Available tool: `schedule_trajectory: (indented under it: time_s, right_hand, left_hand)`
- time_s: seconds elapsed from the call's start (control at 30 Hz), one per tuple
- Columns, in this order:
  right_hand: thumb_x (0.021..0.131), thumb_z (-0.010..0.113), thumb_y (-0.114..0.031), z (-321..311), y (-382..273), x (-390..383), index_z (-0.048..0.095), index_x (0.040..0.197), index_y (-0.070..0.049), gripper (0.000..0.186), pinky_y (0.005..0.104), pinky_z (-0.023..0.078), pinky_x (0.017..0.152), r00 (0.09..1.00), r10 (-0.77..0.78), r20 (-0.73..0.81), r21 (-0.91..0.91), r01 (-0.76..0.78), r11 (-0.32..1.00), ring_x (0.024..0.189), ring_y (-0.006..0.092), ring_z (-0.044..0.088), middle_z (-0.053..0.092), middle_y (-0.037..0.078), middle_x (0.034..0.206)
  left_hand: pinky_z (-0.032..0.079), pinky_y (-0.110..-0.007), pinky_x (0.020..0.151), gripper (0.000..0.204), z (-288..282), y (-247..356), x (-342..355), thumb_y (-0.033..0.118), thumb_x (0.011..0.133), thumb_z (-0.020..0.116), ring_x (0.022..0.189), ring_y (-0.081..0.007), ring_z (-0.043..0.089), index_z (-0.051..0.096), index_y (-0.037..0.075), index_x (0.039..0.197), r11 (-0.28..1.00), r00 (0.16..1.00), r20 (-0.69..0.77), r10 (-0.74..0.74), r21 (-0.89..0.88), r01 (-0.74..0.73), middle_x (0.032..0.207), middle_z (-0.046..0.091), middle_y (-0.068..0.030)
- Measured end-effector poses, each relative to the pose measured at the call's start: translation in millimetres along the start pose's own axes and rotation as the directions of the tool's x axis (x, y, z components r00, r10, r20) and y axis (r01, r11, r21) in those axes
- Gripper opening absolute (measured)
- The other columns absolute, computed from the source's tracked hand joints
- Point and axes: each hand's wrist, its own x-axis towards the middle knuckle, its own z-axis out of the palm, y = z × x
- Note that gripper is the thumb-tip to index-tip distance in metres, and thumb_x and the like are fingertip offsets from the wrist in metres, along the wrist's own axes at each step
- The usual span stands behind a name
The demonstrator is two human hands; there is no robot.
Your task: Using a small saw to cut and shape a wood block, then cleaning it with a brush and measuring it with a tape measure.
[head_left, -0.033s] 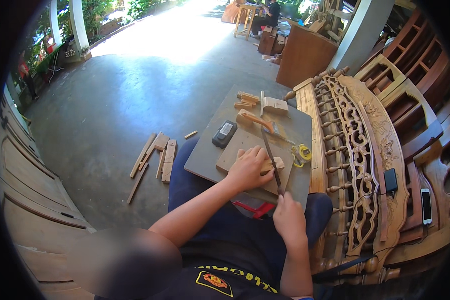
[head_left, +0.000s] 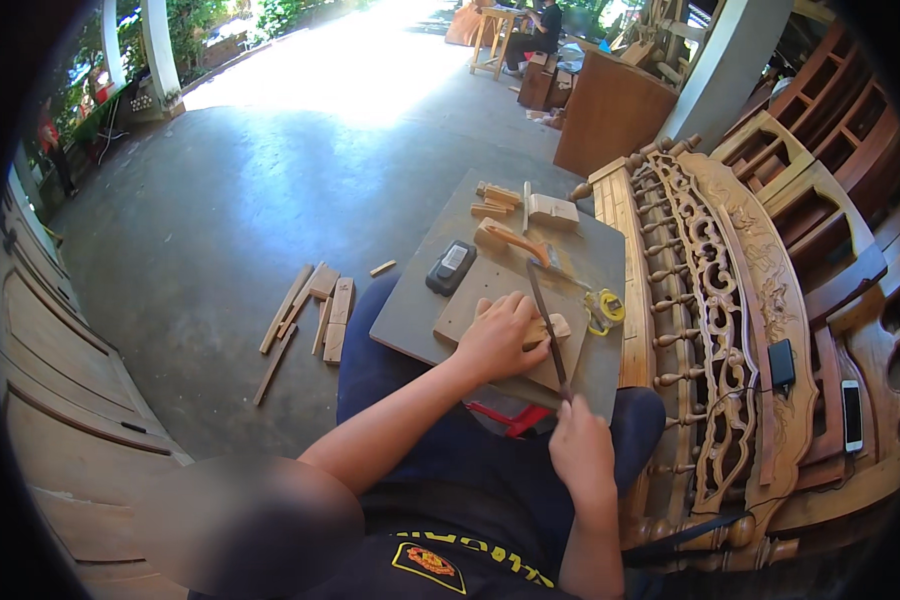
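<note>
1. Slightly nearer the person's body now, the slim dark file (head_left: 557, 360) has shifted along with the right hand (head_left: 582, 445); the left hand (head_left: 506, 335) and the pale wooden piece (head_left: 562, 326) under it have stayed practically where they were.
2. Right hand: closed round the file's near end. The file slants up and away, crossing the wooden piece beside the left thumb; whether its edge bears on the wood is too small to tell.
3. Left hand: fingers bent together over the wooden piece, gripping it down on the flat board (head_left: 465, 312), which lies on the grey bench (head_left: 395, 325).
4. Work on this piece looks under way rather than finished, since it is both held down and crossed by the file. Its bare end seems uneven; how much is shaped and how much remains cannot be told, as the hand covers most of it.
5. Unheld on the bench lie an orange-handled tool (head_left: 525, 245), a yellow tape measure (head_left: 608, 310), a black case (head_left: 450, 268), a wooden block (head_left: 553, 211) and short sticks (head_left: 495, 196). Wooden offcuts (head_left: 338, 325) rest on the floor (head_left: 190, 250); whether any are done is unclear.
</note>
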Motion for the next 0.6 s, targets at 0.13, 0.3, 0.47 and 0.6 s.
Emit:
schedule_trajectory:
  time_s: [0.13, 0.3, 0.47, 0.6]
  right_hand:
    - [0.103, 0.053, -0.014, -19, 22, -62, 0.064, 0.1, 0.0, 0.018, 0.0589, 0.051, 0.071, 1.0, 0.016, -0.006, 0.166, -0.015, 0.986, 0.081, 0.0505, 0.067, 0.067, 0.029, 0.078]
    - [0.104, 0.051, -0.014, -21, 8, -47, 0.064, 0.1, 0.0, 0.019, 0.0588, 0.05, 0.071, 1.0, 0.013, 0.014, 0.121, -0.015, 0.993, 0.083, 0.0504, 0.066, 0.067, 0.028, 0.079]
    - [0.104, 0.053, -0.019, 3, -6, 17, 0.063, 0.103, 0.0, 0.021, 0.062, 0.05, 0.073, 1.0, 0.001, -0.026, 0.047, 0.0, 0.999, 0.083, 0.0521, 0.067, 0.066, 0.03, 0.078]
    - [0.105, 0.052, -0.016, -2, 7, -31, 0.063, 0.101, 0.0, 0.02, 0.061, 0.049, 0.072, 1.0, 0.021, 0.001, 0.117, -0.021, 0.993, 0.083, 0.0512, 0.066, 0.066, 0.03, 0.077]
  left_hand:
    - [0.042, -0.044, 0.094, 0.041, -3, 5, 3, 0.037, 0.087, 0.074, 0.107, -0.0347, 0.063, 0.058, 0.005, 0.107, 1.0, 1.0, -0.012, 0.019, 0.01, -0.019, 0.107, 0.06, -0.015]
    - [0.042, -0.044, 0.093, 0.04, -7, 3, 1, 0.037, 0.087, 0.074, 0.106, -0.0343, 0.062, 0.058, 0.005, 0.107, 0.997, 0.997, 0.016, 0.08, -0.014, -0.079, 0.105, 0.06, -0.0149]
    - [0.042, -0.044, 0.092, 0.04, 3, 0, 3, 0.035, 0.087, 0.074, 0.106, -0.0345, 0.062, 0.058, 0.005, 0.107, 0.998, 0.998, 0.007, 0.06, 0.004, -0.06, 0.105, 0.06, -0.015]
    - [0.042, -0.044, 0.094, 0.04, -4, 2, 0, 0.035, 0.086, 0.075, 0.109, -0.0345, 0.062, 0.058, 0.005, 0.106, 1.0, 1.0, 0.015, 0.009, 0.022, -0.01, 0.106, 0.06, -0.0149]
